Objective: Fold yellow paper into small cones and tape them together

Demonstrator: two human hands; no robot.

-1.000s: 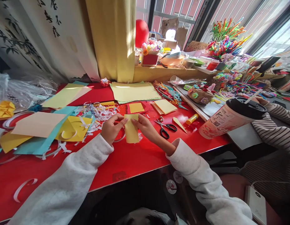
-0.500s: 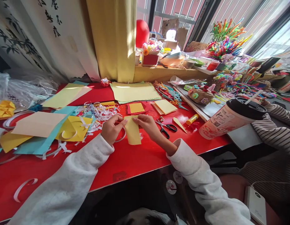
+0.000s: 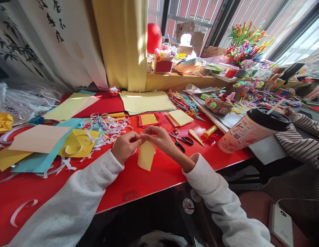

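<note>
A strip of yellow paper [image 3: 146,156] hangs from my fingertips, its lower end curving over the red tabletop. My left hand [image 3: 125,145] pinches the strip's upper left corner, thumb and forefinger closed. My right hand [image 3: 159,139] grips the same top edge, its fingertips meeting those of the left. The top of the strip is hidden behind the fingers. Black scissors [image 3: 181,140] lie just right of my right hand, near a pale yellow paper cone [image 3: 196,137]. Beyond the hands lie a small yellow square on red paper [image 3: 149,119] and a stack of cream paper squares [image 3: 180,117].
A lidded drink cup [image 3: 239,132] stands near the table's right edge, beside a glue stick [image 3: 211,131]. Coloured sheets [image 3: 39,137] and white paper shreds [image 3: 114,128] cover the left. Another person's striped sleeve [image 3: 298,139] is at far right. Large yellow sheets [image 3: 148,99] lie behind.
My hands have come together at the strip's top; the right hand moved left over it. The strip's lower end now swings lower and bends. The view has shifted slightly.
</note>
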